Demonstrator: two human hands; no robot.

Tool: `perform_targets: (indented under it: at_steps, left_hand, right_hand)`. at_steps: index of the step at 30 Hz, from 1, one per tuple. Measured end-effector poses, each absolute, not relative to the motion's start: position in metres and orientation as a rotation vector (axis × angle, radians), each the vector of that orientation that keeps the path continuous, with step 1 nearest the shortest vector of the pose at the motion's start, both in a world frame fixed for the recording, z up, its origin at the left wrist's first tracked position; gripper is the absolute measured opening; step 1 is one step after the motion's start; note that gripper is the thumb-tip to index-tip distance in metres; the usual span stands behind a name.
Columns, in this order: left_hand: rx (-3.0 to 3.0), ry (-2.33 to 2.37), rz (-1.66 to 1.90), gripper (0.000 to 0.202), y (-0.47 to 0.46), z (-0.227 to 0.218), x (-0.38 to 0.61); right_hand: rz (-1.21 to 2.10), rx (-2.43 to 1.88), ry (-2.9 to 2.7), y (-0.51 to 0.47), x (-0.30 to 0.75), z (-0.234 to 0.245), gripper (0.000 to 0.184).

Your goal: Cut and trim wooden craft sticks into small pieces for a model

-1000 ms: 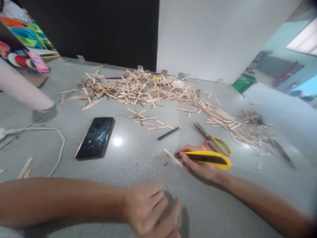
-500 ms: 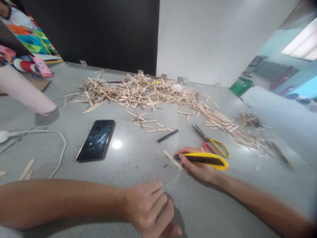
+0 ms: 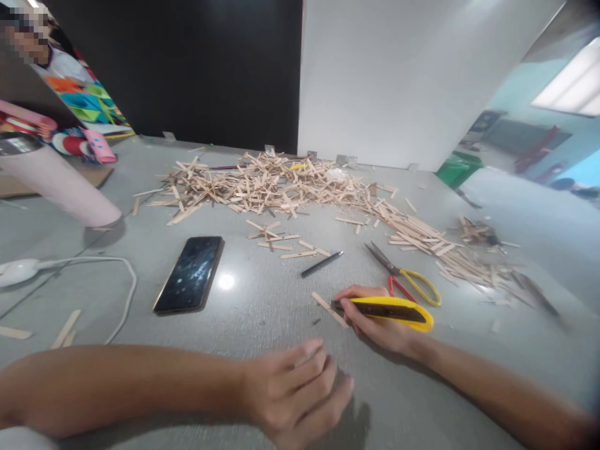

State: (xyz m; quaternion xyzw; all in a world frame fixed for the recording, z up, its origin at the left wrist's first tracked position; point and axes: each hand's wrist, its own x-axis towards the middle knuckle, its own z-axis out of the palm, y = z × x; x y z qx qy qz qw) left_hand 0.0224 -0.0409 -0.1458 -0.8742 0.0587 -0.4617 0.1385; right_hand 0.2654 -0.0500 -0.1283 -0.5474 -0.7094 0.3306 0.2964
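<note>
My right hand grips a yellow and black utility knife. The knife's front end is beside a small wooden craft stick lying on the grey table. My left hand, a little blurred, hovers low near the table's front, its fingers loosely bent and apart with nothing seen in them. Behind my right hand lie scissors with yellow and red handles. A dark pen rests on the table beyond the stick.
A large heap of craft sticks spreads along the back and toward the right. A phone lies left of centre, near a white cable. At the far left stand a pink tumbler and a person behind it.
My left hand has moved slightly right and its fingers have spread from a looser curl. My right hand still holds the utility knife by the stick. The view has tilted up slightly.
</note>
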Motion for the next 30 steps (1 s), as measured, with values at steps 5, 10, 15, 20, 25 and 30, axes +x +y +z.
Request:
perform_targets:
  at_steps: [5,10,15,20,25,30]
  left_hand:
    - [-2.434,0.185,-1.276,0.021,-0.038,-0.145,0.022]
    - [-2.41,0.165,-1.378,0.061,-0.039,-0.149,0.026]
    - [-2.38,0.298,-1.275,0.045,-0.036,-0.156,0.023]
    - [-2.415,0.172,-1.237,0.022,-0.039,-0.147,0.019]
    - [-2.647,-0.077,-1.081,0.036,-0.045,-0.149,0.019]
    - [-2.745,-0.334,-1.029,0.033,-0.038,-0.156,0.023]
  right_hand:
    - [0.893,-1.452,-1.888,-0.05,0.265,-0.127,0.03]
    - [0.897,-1.441,-1.883,-0.049,0.264,-0.128,0.029]
    - [0.884,-1.428,-1.894,-0.049,0.266,-0.131,0.029]
    - [0.892,-1.442,-1.901,-0.049,0.266,-0.129,0.029]
    - [0.868,-1.405,-1.937,-0.05,0.265,-0.122,0.028]
    - [0.874,-1.401,-1.949,-0.05,0.264,-0.12,0.03]
